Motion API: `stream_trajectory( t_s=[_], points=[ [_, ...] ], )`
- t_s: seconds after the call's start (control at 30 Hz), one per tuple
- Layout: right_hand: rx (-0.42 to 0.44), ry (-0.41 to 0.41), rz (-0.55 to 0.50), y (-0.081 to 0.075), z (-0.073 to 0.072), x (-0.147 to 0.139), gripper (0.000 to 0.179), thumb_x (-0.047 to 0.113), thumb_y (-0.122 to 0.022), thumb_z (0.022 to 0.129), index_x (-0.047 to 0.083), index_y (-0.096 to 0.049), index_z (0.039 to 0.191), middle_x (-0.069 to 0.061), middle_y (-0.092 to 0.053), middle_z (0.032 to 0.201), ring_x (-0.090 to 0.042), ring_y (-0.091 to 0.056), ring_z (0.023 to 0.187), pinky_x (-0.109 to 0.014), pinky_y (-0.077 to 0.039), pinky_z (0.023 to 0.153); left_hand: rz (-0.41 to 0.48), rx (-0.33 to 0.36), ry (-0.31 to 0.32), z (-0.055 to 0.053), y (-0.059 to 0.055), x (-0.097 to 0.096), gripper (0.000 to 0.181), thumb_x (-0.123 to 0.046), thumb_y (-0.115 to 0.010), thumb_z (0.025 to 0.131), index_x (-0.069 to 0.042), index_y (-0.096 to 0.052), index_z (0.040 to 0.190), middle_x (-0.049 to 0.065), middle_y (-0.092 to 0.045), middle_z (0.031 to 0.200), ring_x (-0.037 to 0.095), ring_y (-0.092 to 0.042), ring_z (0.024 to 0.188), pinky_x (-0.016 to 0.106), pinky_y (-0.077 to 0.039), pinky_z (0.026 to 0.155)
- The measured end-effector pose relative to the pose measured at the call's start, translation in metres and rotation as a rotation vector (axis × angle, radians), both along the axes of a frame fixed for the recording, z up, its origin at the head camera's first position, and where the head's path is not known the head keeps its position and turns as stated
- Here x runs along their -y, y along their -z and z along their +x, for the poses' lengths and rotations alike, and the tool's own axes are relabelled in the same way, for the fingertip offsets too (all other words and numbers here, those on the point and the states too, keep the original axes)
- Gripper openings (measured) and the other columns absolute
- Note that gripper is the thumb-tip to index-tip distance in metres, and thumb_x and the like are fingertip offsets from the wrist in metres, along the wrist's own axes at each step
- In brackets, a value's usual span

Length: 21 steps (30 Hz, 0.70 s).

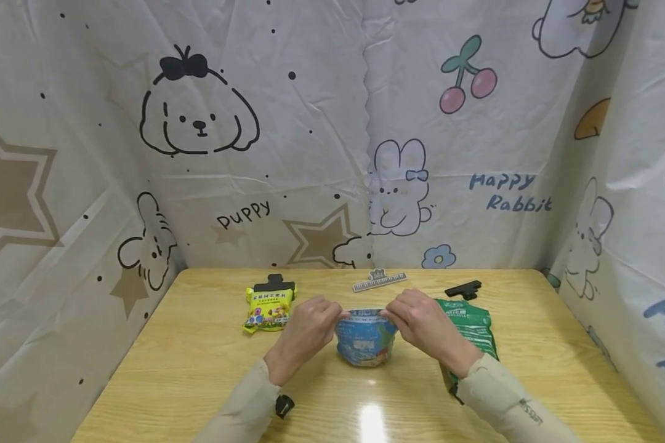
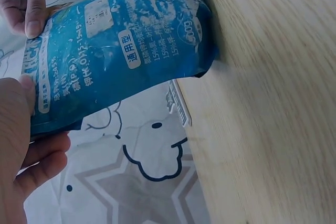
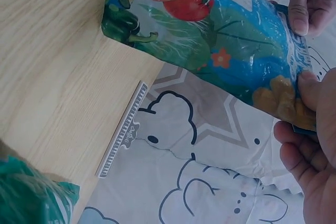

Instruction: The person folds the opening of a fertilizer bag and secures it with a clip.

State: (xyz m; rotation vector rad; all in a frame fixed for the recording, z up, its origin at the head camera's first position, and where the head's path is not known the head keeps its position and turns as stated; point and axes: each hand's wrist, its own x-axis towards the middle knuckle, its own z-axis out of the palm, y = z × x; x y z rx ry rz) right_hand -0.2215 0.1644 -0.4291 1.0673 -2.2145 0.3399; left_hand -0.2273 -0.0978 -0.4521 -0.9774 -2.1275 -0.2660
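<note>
Between my hands a blue plastic packet (image 1: 365,346) stands on the table, its top edge folded over. In the right wrist view the packet (image 3: 205,40) carries pictures of a tomato and green vegetables; the left wrist view shows white print on its blue side (image 2: 126,51). My left hand (image 1: 312,323) pinches the left end of the top edge, thumb against the near side and fingers behind. At the other end, my right hand (image 1: 421,319) pinches the same edge in the same way.
A yellow packet (image 1: 268,309) with a black clip (image 1: 274,283) across its top lies at the left. Behind the blue packet lies a piano-key-patterned clip (image 1: 379,282). A green packet (image 1: 473,326) is partly hidden by the right arm, with another black clip (image 1: 463,290) beyond it.
</note>
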Motion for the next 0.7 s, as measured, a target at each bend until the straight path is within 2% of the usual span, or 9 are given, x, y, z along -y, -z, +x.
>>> stream_trajectory(
  t_s=[0.17, 0.23, 0.37, 0.53, 0.7],
  points=[
    [-0.024, -0.009, 0.003, 0.001, -0.001, -0.003, 0.010, 0.018, -0.080, 0.087, 0.016, -0.072, 0.082, 0.006, -0.069, 0.076, -0.008, -0.063, 0.074, -0.027, -0.055, 0.071, -0.049, -0.136, -0.024, -0.003, 0.001, 0.002, 0.039, -0.036, -0.055, 0.104, -0.016, -0.057, 0.070, -0.007, -0.054, 0.054, 0.006, -0.029, 0.053, 0.017, -0.024, 0.052],
    [-0.032, -0.008, 0.000, 0.003, -0.003, -0.004, 0.013, 0.020, -0.080, 0.087, 0.016, -0.070, 0.080, 0.006, -0.067, 0.075, -0.008, -0.062, 0.073, -0.027, -0.055, 0.070, -0.072, -0.194, -0.039, -0.004, 0.001, 0.004, 0.043, -0.038, -0.050, 0.106, -0.016, -0.057, 0.070, -0.007, -0.056, 0.055, 0.007, -0.030, 0.052, 0.019, -0.027, 0.050],
    [-0.041, -0.008, -0.011, 0.006, -0.005, -0.006, 0.019, 0.020, -0.080, 0.086, 0.017, -0.066, 0.075, 0.007, -0.063, 0.071, -0.008, -0.060, 0.071, -0.027, -0.054, 0.069, -0.094, -0.246, -0.057, -0.004, 0.002, 0.007, 0.048, -0.040, -0.045, 0.108, -0.016, -0.058, 0.069, -0.007, -0.058, 0.057, 0.009, -0.036, 0.052, 0.022, -0.032, 0.049],
    [-0.044, -0.021, -0.005, 0.007, -0.006, -0.009, 0.021, 0.022, -0.079, 0.088, 0.017, -0.063, 0.074, 0.008, -0.062, 0.070, -0.007, -0.057, 0.070, -0.026, -0.052, 0.067, -0.081, -0.236, -0.040, -0.004, 0.005, 0.011, 0.050, -0.042, -0.046, 0.107, -0.017, -0.053, 0.064, -0.008, -0.045, 0.052, 0.007, -0.027, 0.053, 0.020, -0.026, 0.048],
    [-0.027, -0.008, 0.000, 0.006, -0.006, -0.012, 0.025, 0.024, -0.079, 0.087, 0.019, -0.062, 0.071, 0.009, -0.058, 0.066, -0.005, -0.052, 0.066, -0.024, -0.049, 0.063, -0.081, -0.153, -0.017, 0.000, 0.006, 0.015, 0.043, -0.037, -0.049, 0.107, -0.017, -0.053, 0.069, -0.008, -0.042, 0.056, 0.006, -0.024, 0.056, 0.018, -0.020, 0.051]
  ],
)
